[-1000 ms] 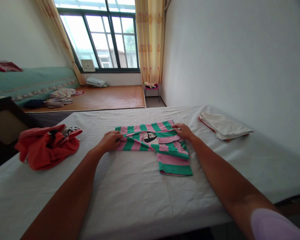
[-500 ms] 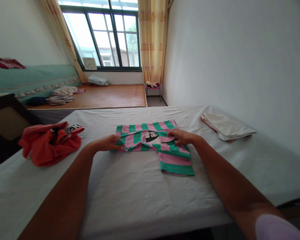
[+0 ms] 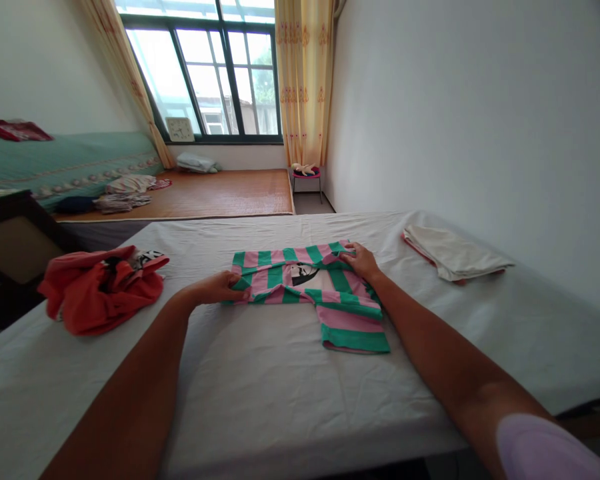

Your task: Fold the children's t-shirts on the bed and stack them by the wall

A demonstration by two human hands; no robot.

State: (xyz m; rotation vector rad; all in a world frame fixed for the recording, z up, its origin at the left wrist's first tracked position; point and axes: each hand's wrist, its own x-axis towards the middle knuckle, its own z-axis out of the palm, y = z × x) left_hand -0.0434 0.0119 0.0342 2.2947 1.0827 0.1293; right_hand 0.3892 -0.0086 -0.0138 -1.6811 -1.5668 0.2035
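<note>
A pink-and-green striped shirt (image 3: 280, 275) with a black-and-white printed figure lies partly folded on the white-sheeted bed (image 3: 260, 387). One sleeve sticks out toward me at its right end. My left hand (image 3: 220, 287) pinches the shirt's left edge between thumb and fingers. At the far right corner, my right hand (image 3: 363, 260) has its fingers closed on the striped cloth near the top edge. The fingertips of both hands are partly hidden by fabric.
To the left lies a crumpled red garment (image 3: 103, 290). A folded white-and-red cloth (image 3: 453, 253) rests at the right by the wall (image 3: 470, 120). Beyond stand a mat-covered bed (image 3: 230, 190), a small stool (image 3: 307, 175) and a dark chair (image 3: 20, 240).
My right hand has moved away from me, from the shirt's right middle to its far right corner, and the cloth there has shifted. The left hand stays in place.
</note>
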